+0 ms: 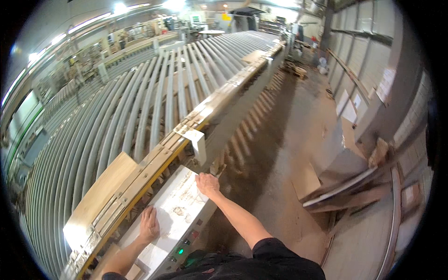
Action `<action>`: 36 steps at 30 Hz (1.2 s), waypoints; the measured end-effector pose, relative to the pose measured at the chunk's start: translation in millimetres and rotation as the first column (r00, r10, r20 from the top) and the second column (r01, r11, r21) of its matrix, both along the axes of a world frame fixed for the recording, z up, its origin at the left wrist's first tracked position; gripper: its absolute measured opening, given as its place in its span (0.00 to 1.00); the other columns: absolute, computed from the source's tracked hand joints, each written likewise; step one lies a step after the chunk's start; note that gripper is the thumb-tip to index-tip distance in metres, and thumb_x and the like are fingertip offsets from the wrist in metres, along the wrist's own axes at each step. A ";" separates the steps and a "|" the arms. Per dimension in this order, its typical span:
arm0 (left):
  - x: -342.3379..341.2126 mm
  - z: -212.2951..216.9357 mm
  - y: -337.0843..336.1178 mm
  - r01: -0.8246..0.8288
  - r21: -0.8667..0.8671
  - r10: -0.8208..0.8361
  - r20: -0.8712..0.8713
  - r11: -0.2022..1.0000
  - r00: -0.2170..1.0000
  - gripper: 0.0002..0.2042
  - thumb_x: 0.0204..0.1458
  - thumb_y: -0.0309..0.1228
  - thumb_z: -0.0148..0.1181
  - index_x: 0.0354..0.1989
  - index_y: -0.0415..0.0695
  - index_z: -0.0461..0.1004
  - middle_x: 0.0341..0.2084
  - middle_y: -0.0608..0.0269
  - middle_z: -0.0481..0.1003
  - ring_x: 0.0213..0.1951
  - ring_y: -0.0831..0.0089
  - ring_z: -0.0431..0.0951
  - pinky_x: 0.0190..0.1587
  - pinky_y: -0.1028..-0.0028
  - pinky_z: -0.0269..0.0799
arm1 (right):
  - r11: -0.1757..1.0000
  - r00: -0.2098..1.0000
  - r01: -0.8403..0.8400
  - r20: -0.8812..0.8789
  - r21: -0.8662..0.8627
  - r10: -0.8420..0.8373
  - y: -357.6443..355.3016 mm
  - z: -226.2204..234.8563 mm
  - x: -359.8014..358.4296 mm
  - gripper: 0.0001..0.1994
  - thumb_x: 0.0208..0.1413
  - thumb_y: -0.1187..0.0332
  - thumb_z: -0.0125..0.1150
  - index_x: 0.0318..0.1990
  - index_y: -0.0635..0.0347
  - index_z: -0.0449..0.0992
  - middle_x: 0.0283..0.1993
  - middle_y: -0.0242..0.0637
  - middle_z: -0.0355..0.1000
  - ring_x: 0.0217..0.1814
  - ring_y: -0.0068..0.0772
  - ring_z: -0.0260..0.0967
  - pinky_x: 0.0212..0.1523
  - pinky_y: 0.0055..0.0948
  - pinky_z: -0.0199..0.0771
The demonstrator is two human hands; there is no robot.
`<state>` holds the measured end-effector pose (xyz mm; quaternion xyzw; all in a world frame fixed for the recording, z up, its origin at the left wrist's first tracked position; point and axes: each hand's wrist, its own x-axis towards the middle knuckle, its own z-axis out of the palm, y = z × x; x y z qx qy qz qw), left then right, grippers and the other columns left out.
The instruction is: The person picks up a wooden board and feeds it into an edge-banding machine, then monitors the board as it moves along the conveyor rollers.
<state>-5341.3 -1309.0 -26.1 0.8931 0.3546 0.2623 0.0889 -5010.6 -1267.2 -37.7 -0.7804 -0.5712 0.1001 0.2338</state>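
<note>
White control box: we have it right under both hands, its long axis running from near our body away to the far right, alongside the yellow-edged rail [149,173]. White control box's top [179,203] lies between the hands.
Left hand [149,226]: at the box's left edge, the nearer hand to the pale board [103,190]; fingers close together, but we cannot tell whether they clasp anything.
Right hand [207,185]: at the box's far right corner, fingers bent; we cannot tell whether that grip is clamped on the edge.
Pale board: left of the box, across the rail, its long axis roughly matching the box's.
Edges: a white bracket [199,145] stands just beyond the box's far end; the green light [180,251] sits on its right side.
Room: rollers [156,95] spread left of the box beyond the rail; floor [275,186] lies to its right.
</note>
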 end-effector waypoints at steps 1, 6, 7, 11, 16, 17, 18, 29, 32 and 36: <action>1.1 0.8 1.0 -0.028 0.001 0.028 0.008 1.000 1.000 0.19 0.46 0.18 0.49 0.51 0.29 0.66 0.53 0.40 0.64 0.55 0.43 0.64 0.59 0.54 0.61 | 0.999 0.999 0.034 -0.009 -0.036 -0.035 -0.6 -0.9 2.4 0.22 0.63 0.54 0.42 0.34 0.65 0.76 0.34 0.52 0.76 0.41 0.53 0.75 0.43 0.47 0.75; -1.7 1.6 1.3 -0.008 -0.004 0.008 -0.008 1.000 1.000 0.20 0.47 0.19 0.50 0.52 0.30 0.65 0.52 0.41 0.64 0.55 0.44 0.64 0.59 0.55 0.62 | 1.000 1.000 0.008 -0.003 -0.012 -0.008 -5.6 2.9 2.0 0.22 0.63 0.53 0.41 0.36 0.63 0.76 0.36 0.53 0.76 0.41 0.55 0.74 0.44 0.50 0.72; -3.0 0.5 0.9 0.002 -0.021 -0.002 -0.015 1.000 1.000 0.21 0.47 0.19 0.50 0.52 0.30 0.64 0.53 0.41 0.63 0.56 0.45 0.62 0.60 0.55 0.60 | 1.000 1.000 -0.009 0.002 -0.014 0.009 -5.4 3.3 0.7 0.22 0.63 0.53 0.41 0.36 0.63 0.76 0.36 0.53 0.76 0.41 0.55 0.74 0.44 0.50 0.72; -3.0 2.0 -0.5 -0.005 0.025 0.005 -0.007 1.000 1.000 0.19 0.46 0.17 0.50 0.50 0.29 0.66 0.51 0.40 0.65 0.54 0.43 0.65 0.57 0.56 0.64 | 0.999 1.000 -0.006 0.021 -0.039 0.007 -5.2 6.8 -1.5 0.22 0.63 0.53 0.42 0.37 0.64 0.76 0.36 0.52 0.76 0.42 0.53 0.74 0.44 0.49 0.73; -7.5 1.1 0.3 0.001 0.016 -0.001 0.012 1.000 1.000 0.20 0.45 0.18 0.50 0.50 0.29 0.66 0.51 0.40 0.65 0.54 0.44 0.65 0.57 0.55 0.64 | 0.999 1.000 -0.002 0.012 -0.035 0.003 -5.8 7.4 -6.2 0.22 0.63 0.53 0.42 0.39 0.63 0.76 0.36 0.54 0.75 0.42 0.56 0.73 0.45 0.50 0.71; -7.4 0.9 1.3 0.006 0.014 -0.006 0.004 1.000 1.000 0.21 0.44 0.19 0.51 0.51 0.29 0.66 0.51 0.40 0.65 0.54 0.44 0.65 0.58 0.55 0.63 | 0.999 1.000 0.000 0.014 -0.032 0.001 -5.1 7.3 -5.4 0.22 0.63 0.53 0.42 0.38 0.64 0.76 0.36 0.54 0.75 0.42 0.56 0.73 0.45 0.50 0.71; -7.3 1.6 1.7 0.004 0.013 -0.004 0.004 1.000 1.000 0.21 0.44 0.19 0.51 0.51 0.29 0.66 0.51 0.40 0.65 0.54 0.44 0.65 0.58 0.55 0.63 | 1.000 1.000 0.002 0.016 -0.030 -0.002 -4.6 7.0 -4.8 0.22 0.63 0.53 0.42 0.38 0.64 0.76 0.36 0.54 0.75 0.42 0.56 0.73 0.45 0.50 0.72; -1.6 -2.9 2.1 0.007 0.009 -0.007 0.014 1.000 1.000 0.19 0.45 0.17 0.50 0.49 0.29 0.67 0.52 0.39 0.66 0.54 0.42 0.66 0.57 0.54 0.63 | 0.999 1.000 0.025 -0.007 -0.027 -0.025 -2.2 6.3 -1.7 0.23 0.63 0.54 0.40 0.37 0.66 0.76 0.37 0.53 0.76 0.42 0.51 0.75 0.44 0.46 0.75; 2.7 -3.1 4.5 0.012 0.028 -0.012 0.014 1.000 1.000 0.19 0.46 0.16 0.49 0.50 0.30 0.67 0.51 0.39 0.66 0.53 0.42 0.66 0.57 0.54 0.63 | 1.000 1.000 -0.017 0.000 0.020 0.017 -5.2 5.5 2.6 0.23 0.63 0.54 0.40 0.35 0.66 0.76 0.36 0.52 0.76 0.42 0.51 0.75 0.43 0.46 0.75; 2.6 -0.6 4.3 0.016 0.035 -0.017 0.023 0.999 1.000 0.18 0.48 0.16 0.49 0.50 0.31 0.67 0.51 0.39 0.66 0.53 0.42 0.66 0.56 0.54 0.64 | 1.000 1.000 0.000 -0.007 0.025 0.000 -4.9 1.0 1.4 0.23 0.63 0.54 0.41 0.34 0.66 0.76 0.36 0.52 0.76 0.41 0.51 0.75 0.43 0.46 0.75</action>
